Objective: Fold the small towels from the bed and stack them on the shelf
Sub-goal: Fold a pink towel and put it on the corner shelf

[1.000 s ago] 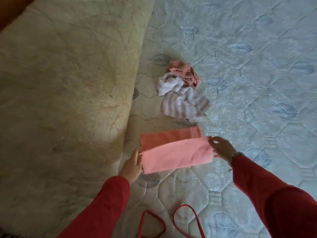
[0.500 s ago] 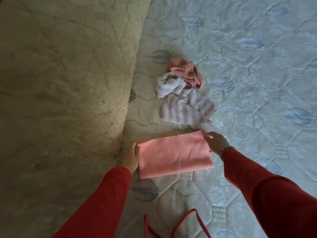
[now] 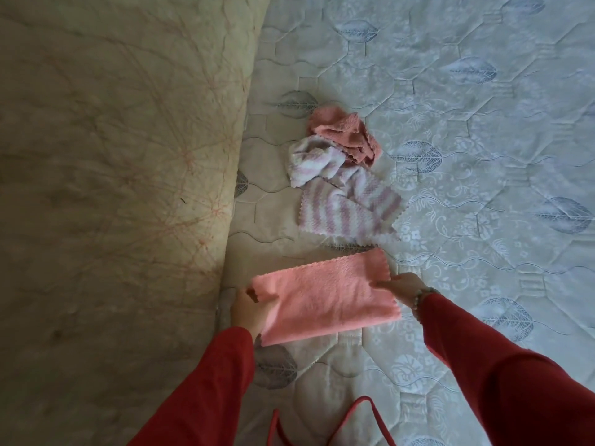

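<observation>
A pink towel [image 3: 325, 297], folded in half, lies flat on the quilted mattress [image 3: 467, 130]. My left hand [image 3: 252, 312] grips its left end, where a corner curls up. Pinching the right edge is my right hand [image 3: 401, 288]. Beyond the pink towel lies a crumpled pink-and-white striped towel [image 3: 341, 197], and a darker salmon towel [image 3: 344, 132] is bunched just behind that. Both arms wear red sleeves. The shelf is out of view.
A large cream pillow or cushion [image 3: 112, 188] with red thread-like lines fills the left side and rests on the mattress. Red cord loops [image 3: 363, 410] hang at the bottom centre.
The upper half of the pink towel has been brought down onto the lower half, and the folded towel now lies flat. Both hands stayed at its ends.
</observation>
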A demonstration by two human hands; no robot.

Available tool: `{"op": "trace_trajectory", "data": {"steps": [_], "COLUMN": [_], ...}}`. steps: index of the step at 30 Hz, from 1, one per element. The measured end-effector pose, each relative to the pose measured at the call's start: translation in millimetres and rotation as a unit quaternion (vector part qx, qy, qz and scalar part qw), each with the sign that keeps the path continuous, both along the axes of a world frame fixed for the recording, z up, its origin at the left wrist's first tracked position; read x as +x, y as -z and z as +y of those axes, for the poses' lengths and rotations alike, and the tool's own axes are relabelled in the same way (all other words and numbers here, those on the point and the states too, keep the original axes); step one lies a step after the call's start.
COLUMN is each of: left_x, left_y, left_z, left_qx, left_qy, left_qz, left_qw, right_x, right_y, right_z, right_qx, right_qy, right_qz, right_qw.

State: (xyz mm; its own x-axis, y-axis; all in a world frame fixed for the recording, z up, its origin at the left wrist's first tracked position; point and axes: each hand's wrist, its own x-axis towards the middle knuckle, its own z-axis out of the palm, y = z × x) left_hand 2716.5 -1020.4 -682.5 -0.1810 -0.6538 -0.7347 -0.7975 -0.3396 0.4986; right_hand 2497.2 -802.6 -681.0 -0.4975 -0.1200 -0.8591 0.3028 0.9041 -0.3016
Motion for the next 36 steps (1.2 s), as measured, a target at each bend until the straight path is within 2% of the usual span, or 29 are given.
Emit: {"op": "trace_trajectory", "data": {"steps": [1,2,3,5,6,8,10,12,14,15,16,18,20,21,22,23,25,26,28,30,34,36], "left_x": [0.0,0.4,2.2,3.8,1.1,-10.6,-23.3,-34.8,-40.7,-40.7,-39.4,-33.9,-25.7,-22.9,-21.6,-21.5,-16.2,-11.0,-3.6,0.9,13.2,19.9], "left_y": [-5.1,-11.5,-14.9,-10.8,-6.8,0.8,8.9,11.0,13.3,13.6,11.5,0.0,-10.3,-17.3,-25.9,-32.8,-36.9,-35.5,-33.6,-26.8,-16.3,-13.7], "left_z": [2.2,4.7,7.5,16.2,22.8,35.7,43.9,45.5,43.8,41.8,39.6,37.0,31.4,26.3,19.6,13.6,1.9,-2.9,-9.2,-12.0,-13.3,-12.2], "left_qx": [-0.027,-0.096,-0.203,-0.363,-0.389,-0.342,-0.251,-0.220,-0.220,-0.216,-0.206,-0.190,-0.206,-0.190,-0.122,-0.016,0.153,0.190,0.206,0.169,0.010,-0.018], "left_qy": [0.006,0.049,0.124,0.274,0.337,0.480,0.616,0.676,0.689,0.689,0.677,0.592,0.433,0.327,0.216,0.108,-0.060,-0.100,-0.119,-0.100,-0.037,-0.038], "left_qz": [0.002,-0.018,-0.044,-0.046,-0.018,0.022,-0.003,-0.040,-0.056,-0.056,-0.041,0.068,0.194,0.216,0.212,0.201,0.166,0.152,0.129,0.103,0.080,0.067], "left_qw": [1.000,0.994,0.970,0.890,0.857,0.808,0.747,0.702,0.688,0.690,0.706,0.780,0.856,0.900,0.945,0.973,0.972,0.965,0.963,0.975,0.996,0.997], "right_x": [1.9,3.2,5.3,7.9,8.9,10.4,14.4,20.9,33.2,41.1,49.6,69.5,90.8,102.1,113.1,124.1,142.9,151.4,166.1,176.8,186.5,185.3], "right_y": [-1.0,0.2,0.6,-3.7,-5.9,-9.0,-22.4,-38.0,-53.5,-59.0,-64.3,-68.7,-67.1,-64.2,-58.9,-54.0,-46.1,-43.2,-36.6,-29.7,-28.8,-31.3], "right_z": [0.3,1.1,1.1,-0.6,-1.9,-3.3,-8.5,-17.6,-28.9,-35.1,-42.3,-56.3,-72.2,-80.7,-89.0,-97.3,-112.3,-118.9,-128.3,-132.7,-131.5,-126.4], "right_qx": [-0.002,-0.005,-0.010,-0.018,-0.021,-0.037,-0.081,-0.128,-0.169,-0.188,-0.206,-0.238,-0.257,-0.262,-0.262,-0.261,-0.257,-0.257,-0.260,-0.239,-0.222,-0.236], "right_qy": [-0.005,-0.014,-0.028,-0.058,-0.070,-0.053,0.011,0.066,0.104,0.121,0.134,0.128,0.109,0.098,0.087,0.074,0.038,0.025,0.018,0.007,-0.041,-0.046], "right_qz": [-0.003,0.004,0.016,0.050,0.066,0.070,0.054,0.032,0.001,-0.009,-0.013,-0.003,0.015,0.026,0.038,0.046,0.050,0.042,0.025,0.034,0.039,0.046], "right_qw": [1.000,1.000,0.999,0.997,0.995,0.995,0.995,0.989,0.980,0.975,0.969,0.963,0.960,0.960,0.960,0.961,0.964,0.965,0.965,0.970,0.973,0.970]}}
